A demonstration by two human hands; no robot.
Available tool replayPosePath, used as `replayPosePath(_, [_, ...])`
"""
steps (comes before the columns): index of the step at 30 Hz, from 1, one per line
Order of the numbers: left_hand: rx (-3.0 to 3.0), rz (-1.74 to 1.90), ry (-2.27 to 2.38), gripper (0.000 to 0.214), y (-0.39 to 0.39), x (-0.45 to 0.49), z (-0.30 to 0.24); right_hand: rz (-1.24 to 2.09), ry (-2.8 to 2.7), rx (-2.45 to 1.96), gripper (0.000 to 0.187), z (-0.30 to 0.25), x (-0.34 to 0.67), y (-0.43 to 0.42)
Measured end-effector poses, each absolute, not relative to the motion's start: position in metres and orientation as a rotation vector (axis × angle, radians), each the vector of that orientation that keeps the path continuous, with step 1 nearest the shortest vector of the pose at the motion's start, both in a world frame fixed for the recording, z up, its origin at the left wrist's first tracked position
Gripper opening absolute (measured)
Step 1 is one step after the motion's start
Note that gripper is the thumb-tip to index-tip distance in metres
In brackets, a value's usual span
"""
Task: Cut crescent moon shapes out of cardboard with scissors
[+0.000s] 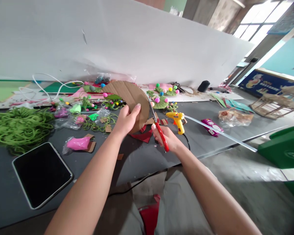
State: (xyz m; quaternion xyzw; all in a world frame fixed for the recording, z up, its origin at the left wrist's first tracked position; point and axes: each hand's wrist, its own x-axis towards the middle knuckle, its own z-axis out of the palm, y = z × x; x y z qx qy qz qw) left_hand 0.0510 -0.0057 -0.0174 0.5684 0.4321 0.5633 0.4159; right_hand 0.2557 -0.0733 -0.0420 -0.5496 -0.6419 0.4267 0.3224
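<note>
My left hand [127, 119] grips a curved piece of brown cardboard [129, 93], its thumb lying on the near face. In my right hand [168, 138] is a pair of scissors [159, 129] with red handles, blades pointing up and away along the cardboard's right edge. Whether the blades touch the cardboard I cannot tell. Beneath the hands lie a red scrap [143, 136] and small cardboard bits. A yellow hot glue gun [177, 121] with a long clear glue stick [220, 133] rests just right of my right hand.
At the left are green cord [19, 125], a black-screened tablet [42, 174] and a pink packet [77, 143]. Leaf shapes with pompoms [159, 101] lie behind the cardboard. A purple packet [212, 127] is at right; a green bin [283, 147] stands beyond the table edge.
</note>
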Motion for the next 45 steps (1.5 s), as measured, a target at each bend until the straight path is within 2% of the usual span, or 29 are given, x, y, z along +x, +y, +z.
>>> replayPosePath(18, [1.296,1.367,0.993,0.043,-0.007,0.059,-0.024,1.105,-1.576,-1.506,0.068,-0.043,0.251,-0.072])
replayPosePath(27, [1.202,1.319,0.951,0.045,-0.011,0.056,-0.015,0.953,-1.563,-1.62,0.073,-0.039,0.249,-0.072])
replayPosePath(35, [1.291,1.308,1.01,0.048,-0.007,0.047,-0.013,1.241,-1.56,-1.428,0.072,-0.031,0.256,-0.073])
replayPosePath(39, [1.384,1.258,0.988,0.054,-0.004,0.047,-0.016,1.263,-1.571,-1.43,0.072,-0.029,0.258,-0.075])
replayPosePath(45, [1.433,1.241,0.999,0.051,-0.005,0.047,-0.017,1.244,-1.601,-1.417,0.07,-0.028,0.258,-0.077])
